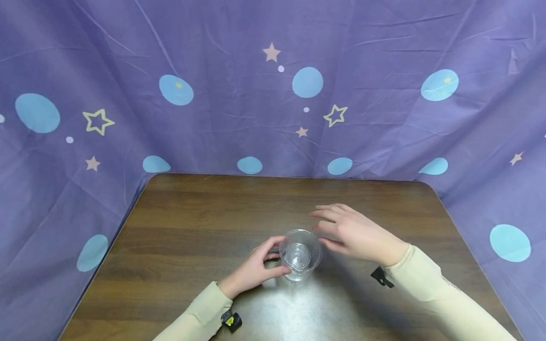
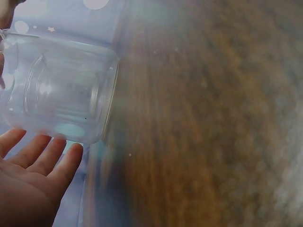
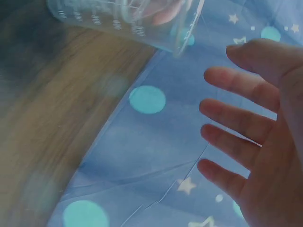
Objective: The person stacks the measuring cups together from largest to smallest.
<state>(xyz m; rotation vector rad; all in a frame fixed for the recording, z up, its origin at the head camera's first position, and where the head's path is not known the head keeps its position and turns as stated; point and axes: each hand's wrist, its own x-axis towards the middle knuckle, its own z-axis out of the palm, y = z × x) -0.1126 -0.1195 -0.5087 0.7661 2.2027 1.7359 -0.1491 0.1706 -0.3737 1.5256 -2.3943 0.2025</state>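
Observation:
A clear beaker [image 1: 300, 253] stands upright at the middle of the wooden table, its round mouth facing up. My left hand [image 1: 257, 265] grips it from the left, thumb on the near side and fingers on the far side. Printed graduation marks run along the beaker wall [image 3: 102, 16] in the right wrist view. Through the clear side of the beaker [image 2: 71, 90], a smaller curved outline shows inside in the left wrist view. To the right of the rim, my right hand [image 1: 351, 232] hovers with fingers spread and holds nothing; its thumb tip is close to the rim.
The brown wooden table [image 1: 204, 213] has rounded far corners. A purple cloth [image 1: 239, 104] printed with stars and blue ovals hangs behind it and along both sides. Dark straps [image 1: 381, 277] sit at both sleeve cuffs.

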